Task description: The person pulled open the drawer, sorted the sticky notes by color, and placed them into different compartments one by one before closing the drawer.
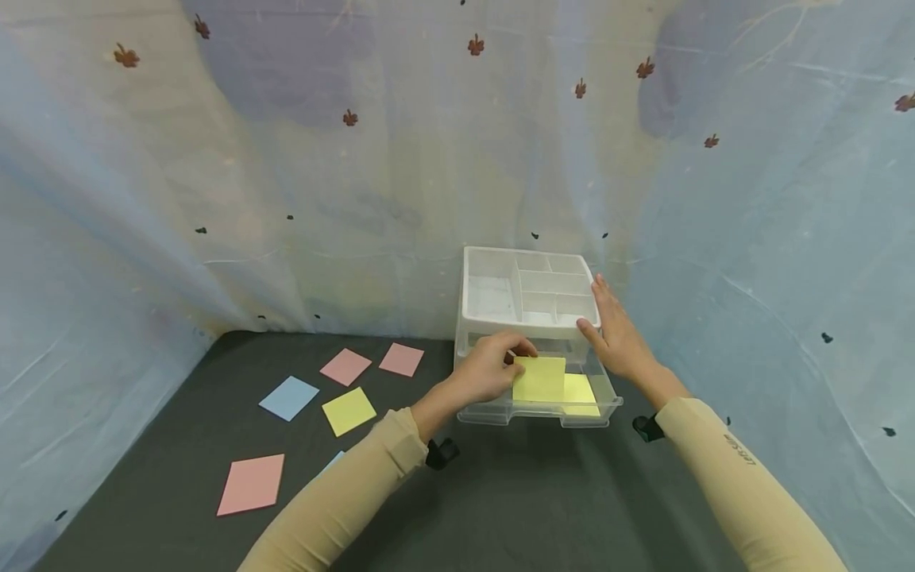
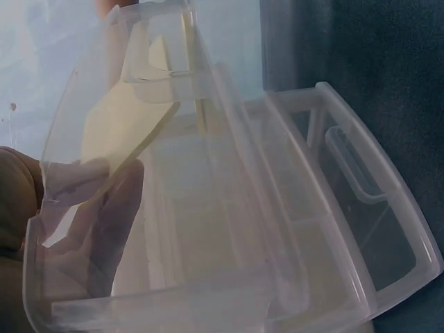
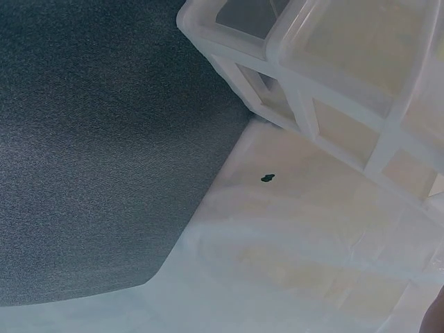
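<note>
From above, the left hand pinches a yellow note over the open clear drawer, where another yellow sheet lies. The right hand rests flat, fingers straight, on the white tray on top.

The left wrist view shows fingers through clear plastic, beside the note.

The right wrist view shows only the drawer box on the dark mat.

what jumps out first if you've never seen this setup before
The eye goes to the clear plastic drawer unit at the back of the dark table, its drawer pulled open. The left hand pinches a yellow sticky note over that drawer, where another yellow note already lies, while the right hand rests flat against the unit's side. Pink, blue and yellow notes lie scattered on the left.
</note>
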`<state>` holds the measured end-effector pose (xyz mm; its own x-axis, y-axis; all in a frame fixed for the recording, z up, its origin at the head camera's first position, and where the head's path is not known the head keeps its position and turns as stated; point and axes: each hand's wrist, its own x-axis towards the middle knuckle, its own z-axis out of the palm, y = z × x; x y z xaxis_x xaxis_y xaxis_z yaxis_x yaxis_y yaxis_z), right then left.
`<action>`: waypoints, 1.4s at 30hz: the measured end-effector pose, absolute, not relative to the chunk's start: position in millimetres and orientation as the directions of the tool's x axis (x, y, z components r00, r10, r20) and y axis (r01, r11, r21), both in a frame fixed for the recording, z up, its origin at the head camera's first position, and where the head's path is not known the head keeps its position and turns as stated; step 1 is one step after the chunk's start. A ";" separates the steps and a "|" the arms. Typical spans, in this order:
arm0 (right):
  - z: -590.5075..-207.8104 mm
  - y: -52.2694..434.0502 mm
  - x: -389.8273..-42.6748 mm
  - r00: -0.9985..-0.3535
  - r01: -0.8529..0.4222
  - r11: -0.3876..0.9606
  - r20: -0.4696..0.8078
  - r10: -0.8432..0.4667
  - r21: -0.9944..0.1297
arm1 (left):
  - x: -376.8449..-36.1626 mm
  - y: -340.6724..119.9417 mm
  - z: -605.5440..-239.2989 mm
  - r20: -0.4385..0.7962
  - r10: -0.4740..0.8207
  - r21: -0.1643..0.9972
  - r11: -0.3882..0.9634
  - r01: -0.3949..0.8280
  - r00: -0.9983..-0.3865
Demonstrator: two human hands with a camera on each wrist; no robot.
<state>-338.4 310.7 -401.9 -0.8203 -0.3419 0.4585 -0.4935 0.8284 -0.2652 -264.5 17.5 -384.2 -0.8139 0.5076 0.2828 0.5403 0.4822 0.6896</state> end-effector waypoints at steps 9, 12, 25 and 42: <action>-400.8 310.8 -339.2 -0.822 -0.491 0.831 0.456 -0.342 -0.263 | -265.7 20.8 -384.4 0.223 0.536 0.662 0.530 0.530 -0.814; -401.0 310.7 -339.0 -0.822 -0.494 0.827 0.453 -0.344 -0.268 | -266.8 20.9 -384.0 0.211 0.542 0.647 0.547 0.532 -0.813; -403.2 312.1 -341.2 -0.813 -0.507 0.820 0.464 -0.351 -0.268 | -283.5 17.6 -387.3 0.176 0.649 0.383 0.647 0.659 -0.740; -402.4 311.9 -340.1 -0.816 -0.507 0.817 0.458 -0.353 -0.274 | -290.3 17.3 -391.7 0.101 0.688 0.130 0.707 0.695 -0.718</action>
<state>-340.1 311.9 -402.4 -0.8160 -0.3532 0.4575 -0.5073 0.8171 -0.2740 -290.3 17.3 -391.7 -0.7184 0.6883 0.1011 0.6954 0.7068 0.1299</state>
